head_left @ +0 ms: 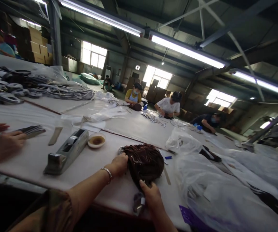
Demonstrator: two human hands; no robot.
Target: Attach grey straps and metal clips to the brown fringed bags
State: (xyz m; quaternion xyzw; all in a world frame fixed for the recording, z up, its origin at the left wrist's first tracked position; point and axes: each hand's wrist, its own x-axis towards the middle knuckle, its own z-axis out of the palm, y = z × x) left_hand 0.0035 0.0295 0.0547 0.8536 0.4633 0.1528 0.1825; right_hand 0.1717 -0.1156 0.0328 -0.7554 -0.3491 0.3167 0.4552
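A dark brown bag (148, 159) with fringe and a metal ring lies on the white table (81, 180). My left hand (119, 163), with a bracelet at the wrist, is closed on the bag's left edge. The near edge of the bag is held by my right hand (151, 193), its thumb on top. Just left of that hand is a small roll in clear wrap (139, 203). A blue piece (168, 157) and a thin strip (167, 175) lie to the right of the bag.
A metal tape dispenser (66, 151) and a small dish of brown stuff (96, 140) stand left of the bag. At the far left, another person's hands (6, 146) hold strips. Plastic bags (208, 190) cover the right side. Several people sit across the table.
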